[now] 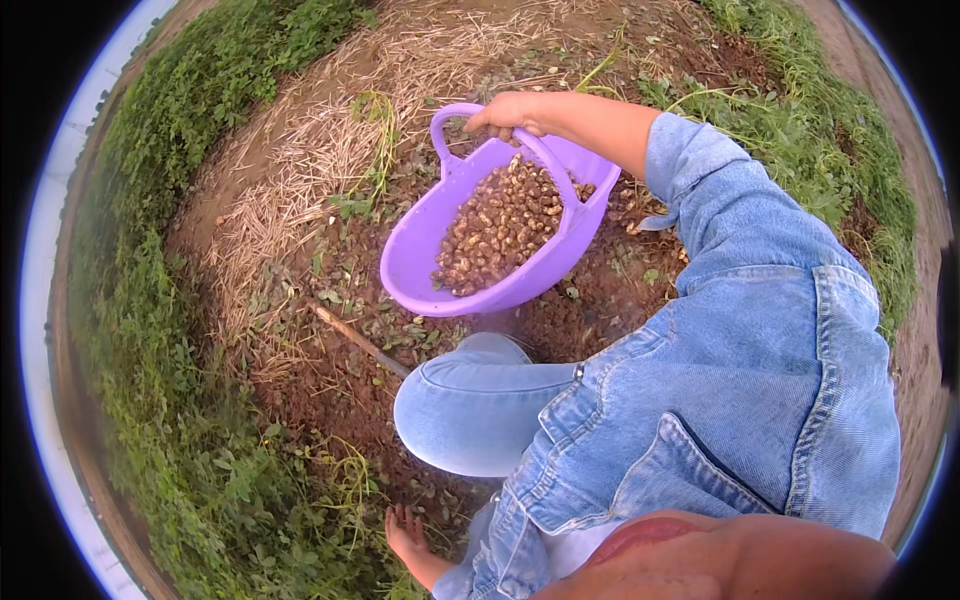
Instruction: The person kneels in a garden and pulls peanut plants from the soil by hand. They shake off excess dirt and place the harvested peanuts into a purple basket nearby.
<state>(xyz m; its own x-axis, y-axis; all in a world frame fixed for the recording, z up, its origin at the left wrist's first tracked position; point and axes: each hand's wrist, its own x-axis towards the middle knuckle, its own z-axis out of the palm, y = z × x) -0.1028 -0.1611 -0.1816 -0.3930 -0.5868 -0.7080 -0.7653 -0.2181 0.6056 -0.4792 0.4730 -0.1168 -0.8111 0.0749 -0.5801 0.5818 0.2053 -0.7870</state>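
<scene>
My right hand, at the upper middle, is closed around the handles of a purple flexible plastic tub. The tub leans at a tilt, and a heap of unshelled, soil-covered peanuts lies inside it. Low in the picture, my left hand is held out with its fingers apart and nothing in it, near green plants and bare soil. My bent knee in light jeans is between the two hands. A wooden stick or tool handle lies on the soil, its right end hidden behind the knee.
Leafy green crop plants grow along the left side. Dry straw covers soil left of the tub. Uprooted green plants lie at the upper right. More peanut pods are on the ground just right of the tub.
</scene>
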